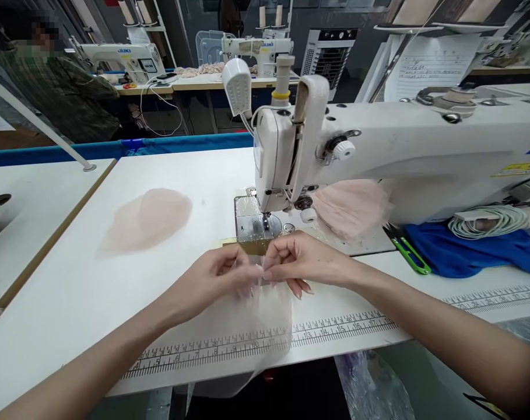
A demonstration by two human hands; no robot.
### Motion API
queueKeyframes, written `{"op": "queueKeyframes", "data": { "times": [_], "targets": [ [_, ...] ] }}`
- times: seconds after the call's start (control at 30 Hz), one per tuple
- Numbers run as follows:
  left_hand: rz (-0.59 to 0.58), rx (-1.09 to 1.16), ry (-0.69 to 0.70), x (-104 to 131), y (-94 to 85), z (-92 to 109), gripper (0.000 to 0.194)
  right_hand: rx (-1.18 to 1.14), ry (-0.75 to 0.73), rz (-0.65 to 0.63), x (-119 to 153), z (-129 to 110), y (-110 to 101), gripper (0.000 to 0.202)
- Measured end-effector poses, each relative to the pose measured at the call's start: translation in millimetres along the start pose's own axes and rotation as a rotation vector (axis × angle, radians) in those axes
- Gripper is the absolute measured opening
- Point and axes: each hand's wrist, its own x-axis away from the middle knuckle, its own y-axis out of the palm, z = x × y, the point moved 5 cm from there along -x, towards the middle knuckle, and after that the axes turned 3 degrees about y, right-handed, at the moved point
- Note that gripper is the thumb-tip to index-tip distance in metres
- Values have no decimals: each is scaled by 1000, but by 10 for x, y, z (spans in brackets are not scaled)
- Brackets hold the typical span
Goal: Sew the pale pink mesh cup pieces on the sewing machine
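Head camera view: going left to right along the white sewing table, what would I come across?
Flat pale pink fabric → left hand → right hand → bunched pink fabric → green-handled snips → blue cloth.

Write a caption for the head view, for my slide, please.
Left hand and right hand hold sheer material in front of a white sewing machine, pale pink pieces nearby.
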Motion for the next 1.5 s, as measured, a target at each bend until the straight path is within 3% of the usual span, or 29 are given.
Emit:
{"op": "queueKeyframes", "data": {
  "times": [0.1,0.23,0.47,0.73,1.5],
  "targets": [
    [63,-208,33,-121,27,87,31,37,13,16,-4,9,-23,12],
    [101,-229,32,-223,77,55,28,61,3,53,-9,-5,-132,12],
    [215,-481,132,-238,90,53,20,124,-28,129,-31,-3,-243,9],
    [244,-564,294,-244,138,-57,24,519,-409,416,70,-10,-153,9],
    [275,-626,367,-222,142,-99,19,573,-497,472,110,6,-101,5]
  ]
}}
